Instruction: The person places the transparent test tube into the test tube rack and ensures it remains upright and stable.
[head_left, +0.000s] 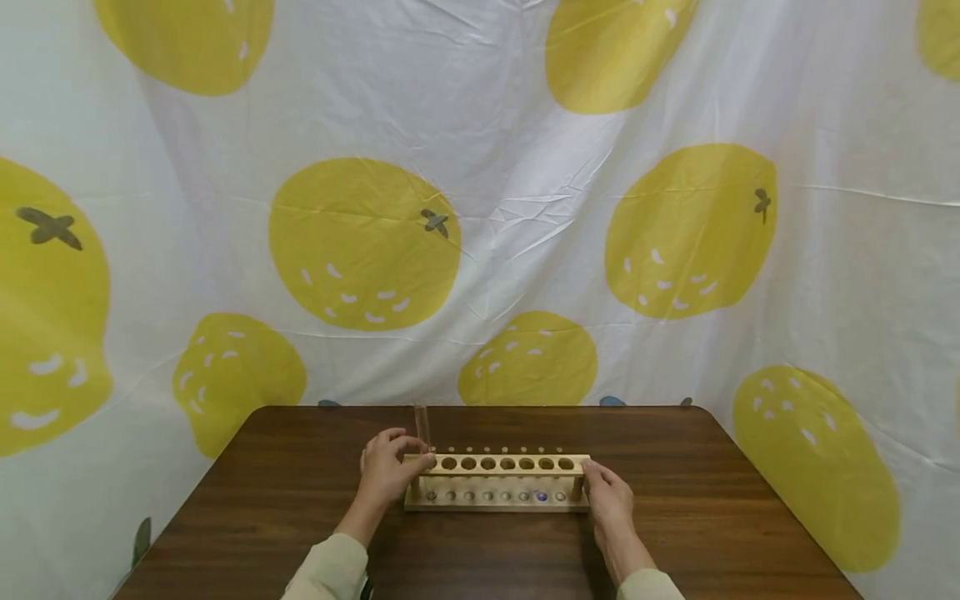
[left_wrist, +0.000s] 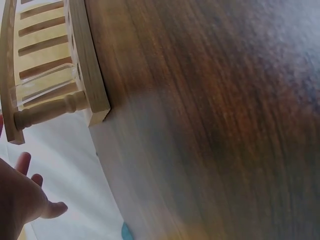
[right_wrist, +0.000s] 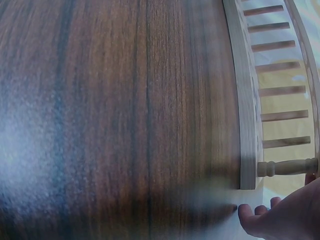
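Observation:
A wooden test tube rack stands on the table, with a row of round holes in its top board and a row of pegs behind. A clear test tube stands in the leftmost hole, rising above the top board; its lower part shows inside the rack in the left wrist view. My left hand is at that end, thumb and forefinger pinching around the tube at the board's height, other fingers spread. My right hand grips the rack's right end, its thumb at the top board.
The dark wooden table extends around the rack, with rounded far corners. A white cloth with yellow lemons hangs behind it. A small blue spot shows in the rack's lower board, toward the right.

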